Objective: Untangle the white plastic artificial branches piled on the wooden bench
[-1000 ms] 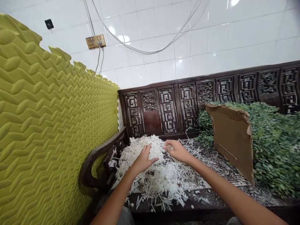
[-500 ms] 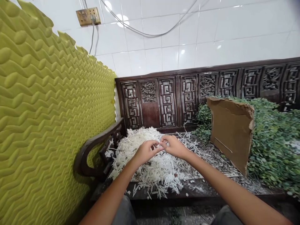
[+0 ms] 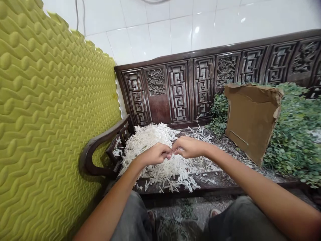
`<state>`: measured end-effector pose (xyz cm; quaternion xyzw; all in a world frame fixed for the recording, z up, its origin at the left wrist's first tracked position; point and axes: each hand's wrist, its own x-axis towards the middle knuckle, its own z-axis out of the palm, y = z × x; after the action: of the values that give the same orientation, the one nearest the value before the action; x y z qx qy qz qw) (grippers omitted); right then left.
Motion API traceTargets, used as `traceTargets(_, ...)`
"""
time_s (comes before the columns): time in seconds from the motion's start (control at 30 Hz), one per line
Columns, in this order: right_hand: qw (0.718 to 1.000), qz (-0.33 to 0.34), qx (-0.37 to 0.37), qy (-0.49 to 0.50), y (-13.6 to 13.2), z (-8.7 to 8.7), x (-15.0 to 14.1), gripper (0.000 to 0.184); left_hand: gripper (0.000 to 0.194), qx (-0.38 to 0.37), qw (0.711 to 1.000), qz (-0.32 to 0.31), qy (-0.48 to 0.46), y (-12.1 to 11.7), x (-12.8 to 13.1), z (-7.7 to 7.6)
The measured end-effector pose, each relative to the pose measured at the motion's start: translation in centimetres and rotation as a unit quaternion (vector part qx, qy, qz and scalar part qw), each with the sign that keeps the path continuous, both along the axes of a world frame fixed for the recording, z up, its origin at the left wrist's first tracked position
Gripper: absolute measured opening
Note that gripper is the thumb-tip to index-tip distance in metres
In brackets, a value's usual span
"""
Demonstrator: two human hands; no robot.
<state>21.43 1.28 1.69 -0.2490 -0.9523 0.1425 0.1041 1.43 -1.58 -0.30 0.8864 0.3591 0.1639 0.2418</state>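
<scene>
My left hand (image 3: 157, 154) and my right hand (image 3: 187, 146) meet fingertip to fingertip above a heap of white branching plastic sprigs (image 3: 150, 134). Both hands have their fingers curled into a pinch. Whatever lies between the fingertips is too small or too hidden to make out. The heap rests on the left end of a dark carved wooden bench and spreads to the seat's front edge, partly covered by my hands and forearms.
To the right, a brown cardboard piece (image 3: 252, 120) leans against a mass of green artificial foliage (image 3: 296, 134). The bench's curved armrest (image 3: 87, 157) and a yellow-green foam mat (image 3: 55, 127) stand on the left. White scraps litter the bench seat (image 3: 218, 179) and the floor.
The view has tilted downward, showing more of my legs and the floor. My fingers have curled in more, and my hands stay together over the white heap.
</scene>
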Motion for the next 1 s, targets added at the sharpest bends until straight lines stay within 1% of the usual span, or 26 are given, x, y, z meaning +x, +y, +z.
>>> traceTargets(0.13,0.998,-0.003,0.032,-0.045,0.0,-1.7,-0.6,0.020,0.023,-0.036,0.998,-0.019,0.045,-0.2,0.5,-1.7)
traceTargets(0.2,0.998,-0.019,0.046,-0.047,0.1,-2.3,-0.7,0.019,0.025,-0.050,0.997,-0.010,0.060,0.0,0.6,-2.5)
traceTargets(0.27,0.996,-0.053,0.064,-0.038,0.5,-2.6,-0.6,0.016,0.026,-0.051,0.996,0.010,0.067,0.5,0.5,-2.9)
traceTargets(0.37,0.987,-0.128,0.096,-0.012,1.1,-2.1,-0.1,0.014,0.030,-0.033,0.996,0.058,0.066,1.3,-0.2,-3.0)
traceTargets(0.43,0.977,-0.179,0.115,0.012,1.5,-1.4,0.4,0.014,0.041,-0.025,0.994,0.091,0.063,1.7,-0.7,-3.0)
traceTargets(0.5,0.966,-0.221,0.130,0.040,1.7,-0.7,0.8,0.015,0.052,-0.032,0.991,0.114,0.064,2.0,-1.1,-3.0)
traceTargets(0.6,0.951,-0.260,0.141,0.090,1.4,0.4,1.0,0.017,0.064,-0.054,0.988,0.123,0.072,1.9,-1.3,-3.0)
traceTargets(0.7,0.939,-0.278,0.138,0.149,0.8,1.2,0.9,0.017,0.074,-0.061,0.991,0.109,0.053,1.4,-0.8,-2.7)
traceTargets(0.77,0.932,-0.279,0.127,0.193,0.3,1.6,0.7,0.018,0.077,-0.048,0.994,0.099,0.013,0.9,-0.2,-2.3)
traceTargets(0.83,0.925,-0.275,0.118,0.233,0.0,1.9,0.3,0.019,0.075,-0.029,0.994,0.096,-0.031,0.2,0.5,-1.7)
traceTargets(0.87,0.921,-0.271,0.099,0.262,-0.1,2.0,0.2,0.020,0.072,-0.020,0.994,0.098,-0.049,-0.1,0.8,-1.4)
traceTargets(0.93,0.905,-0.257,0.015,0.339,-0.2,2.1,-0.2,0.020,0.068,-0.001,0.991,0.107,-0.086,-0.6,1.5,-0.8)
traceTargets(1.0,0.872,-0.228,-0.099,0.421,-0.3,2.2,-0.6,0.018,0.061,0.015,0.985,0.119,-0.121,-0.8,2.1,-0.2)
